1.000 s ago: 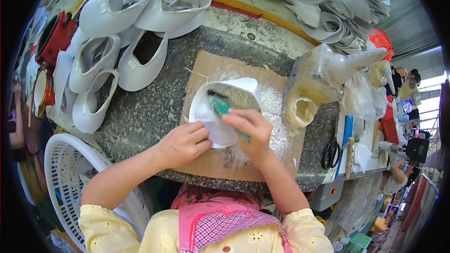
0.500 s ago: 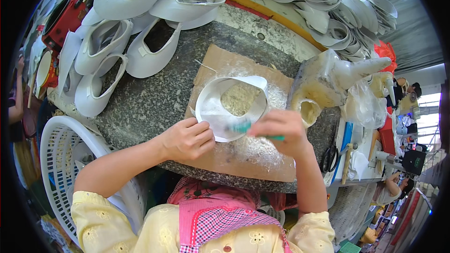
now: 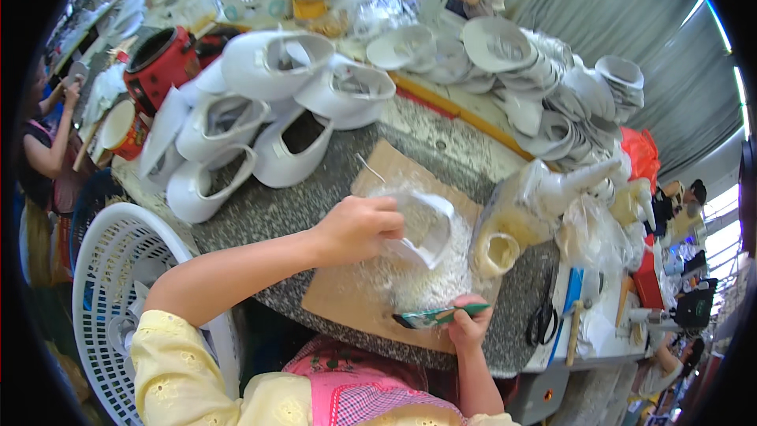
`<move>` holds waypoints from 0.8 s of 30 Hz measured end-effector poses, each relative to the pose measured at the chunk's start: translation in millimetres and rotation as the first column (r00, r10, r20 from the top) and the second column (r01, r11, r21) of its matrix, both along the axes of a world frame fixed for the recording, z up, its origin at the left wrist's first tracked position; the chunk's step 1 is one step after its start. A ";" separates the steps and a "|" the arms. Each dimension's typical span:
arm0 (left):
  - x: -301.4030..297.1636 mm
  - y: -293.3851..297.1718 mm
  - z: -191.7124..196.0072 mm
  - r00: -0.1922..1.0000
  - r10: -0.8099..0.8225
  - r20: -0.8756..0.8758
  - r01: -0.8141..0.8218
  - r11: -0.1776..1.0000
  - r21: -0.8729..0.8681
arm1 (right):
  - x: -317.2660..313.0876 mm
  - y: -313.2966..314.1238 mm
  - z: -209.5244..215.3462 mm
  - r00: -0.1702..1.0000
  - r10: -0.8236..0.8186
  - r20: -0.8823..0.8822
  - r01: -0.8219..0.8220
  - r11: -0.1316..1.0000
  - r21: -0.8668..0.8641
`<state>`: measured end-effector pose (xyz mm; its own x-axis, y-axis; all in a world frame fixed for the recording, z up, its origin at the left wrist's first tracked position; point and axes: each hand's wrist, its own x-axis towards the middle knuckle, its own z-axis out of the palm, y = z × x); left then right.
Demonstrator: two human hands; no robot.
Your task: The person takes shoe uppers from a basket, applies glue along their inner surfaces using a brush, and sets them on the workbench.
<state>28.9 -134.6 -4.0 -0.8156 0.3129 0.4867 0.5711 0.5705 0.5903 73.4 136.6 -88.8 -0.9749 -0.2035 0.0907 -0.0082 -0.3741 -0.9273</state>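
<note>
My left hand (image 3: pixel 365 227) pinches the edge of a white shoe upper (image 3: pixel 430 255), which is tilted and smeared by motion over a sheet of cardboard (image 3: pixel 347 292). White residue (image 3: pixel 430 288) crusts the middle of that cardboard. Closer to my body, my right hand (image 3: pixel 471 322) is closed around a green-handled brush (image 3: pixel 445 314). The brush's dark head points left and is apart from the upper. Just right of the cardboard lies a cloudy plastic jug (image 3: pixel 520 217), its cut opening facing me, with pale yellowish stuff around the opening.
Several finished-looking white uppers (image 3: pixel 293 146) are stacked at the table's far left. More flat ones (image 3: pixel 501 47) pile up along the back. A white basket (image 3: pixel 98 268) stands at lower left. Black scissors (image 3: pixel 542 323) lie on the right. Other people (image 3: pixel 51 150) work nearby.
The upper has left the cardboard and turned in my left hand. My right hand has drawn the brush away from it, toward my body. The view has tilted up, showing more beyond the table.
</note>
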 end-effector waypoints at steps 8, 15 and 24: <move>-91.4 18.5 56.5 0.971 0.150 0.186 -0.216 0.881 0.420 | -3.1 -0.4 14.7 0.985 0.032 0.167 -0.013 0.994 -0.111; -193.3 -14.6 97.0 0.971 0.100 0.217 -0.235 0.250 0.939 | -6.1 -9.6 9.0 0.980 0.088 0.179 -0.074 0.994 -0.081; -211.2 30.0 -83.4 0.713 0.686 0.147 -0.514 0.653 -0.557 | -10.0 -0.8 -13.5 0.978 0.031 0.204 -0.055 0.992 0.117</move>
